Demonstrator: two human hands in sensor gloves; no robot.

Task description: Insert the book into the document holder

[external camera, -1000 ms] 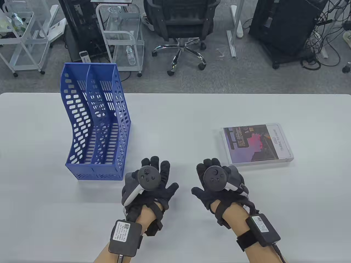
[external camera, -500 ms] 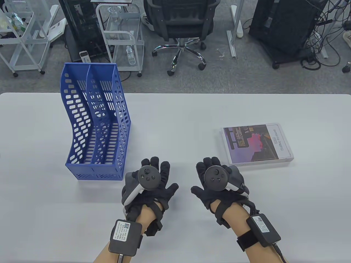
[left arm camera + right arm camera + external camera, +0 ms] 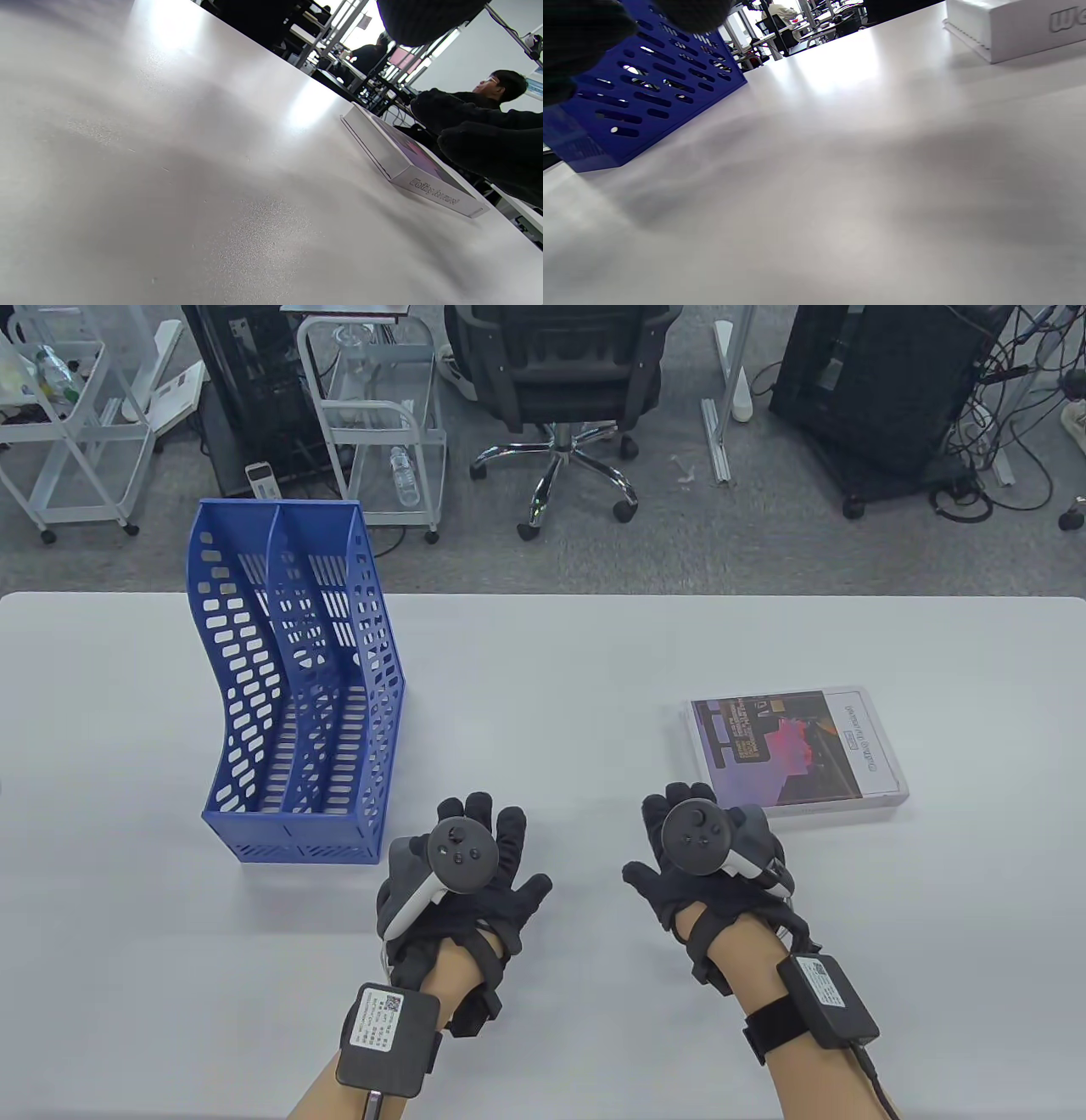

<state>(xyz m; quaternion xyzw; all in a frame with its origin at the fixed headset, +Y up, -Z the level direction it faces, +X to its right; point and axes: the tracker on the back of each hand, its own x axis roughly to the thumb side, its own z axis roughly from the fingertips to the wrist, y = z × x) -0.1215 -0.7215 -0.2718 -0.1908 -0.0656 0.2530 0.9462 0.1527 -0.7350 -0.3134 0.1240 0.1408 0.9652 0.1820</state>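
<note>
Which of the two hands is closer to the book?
The right hand, its fingertips just short of the book; the left hand rests nearer the blue holder.

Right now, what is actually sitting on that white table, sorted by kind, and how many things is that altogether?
Blue perforated plastic document holder, two compartments: 1
White-edged book with a dark purple and pink cover, lying flat: 1
Black-gloved hands, the left hand and the right hand: 2
Total: 4
</note>
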